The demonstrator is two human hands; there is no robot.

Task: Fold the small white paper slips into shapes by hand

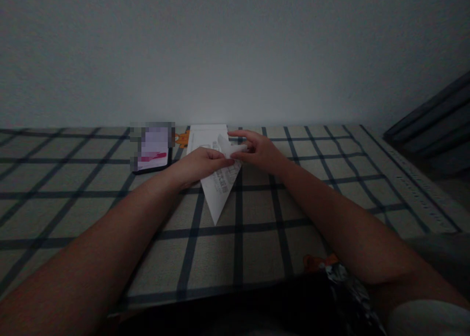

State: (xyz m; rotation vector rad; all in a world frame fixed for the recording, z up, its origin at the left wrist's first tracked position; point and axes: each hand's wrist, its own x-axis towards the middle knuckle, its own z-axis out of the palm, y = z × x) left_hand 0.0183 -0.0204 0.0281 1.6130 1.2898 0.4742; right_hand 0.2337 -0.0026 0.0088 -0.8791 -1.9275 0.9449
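Paper (220,183) is mid-frame on the checked cloth (209,262), folded, with one sharp point aimed at the wearer. Printed marks show on the upper face.

Left hand (201,163) is on its left edge, thumb lying across the top; can't tell if those fingers pinch or just press. Right hand (260,150) is at the upper right: thumb and curled fingers look closed on a raised flap, index stretched out free of it.

Handling, my read: very light, thin, bends easily, holds a crease. Not really slippery, but could skid on the cloth if nothing pins it. Tears or crumples if pulled hard. Best hold: flat pressure near the middle, light pinch on the loose edge. Keep off the tip, it'll bend.

Hard to make out: frame is dark, print unreadable. Left fingertips are hidden under the hand, flap layers are covered by both hands. White sheet (208,130) behind is partly covered; can't tell if it's one leaf or a stack. Phone (154,147) at left is partly pixelated. Orange figure (182,139) beside it: print or object, unclear.
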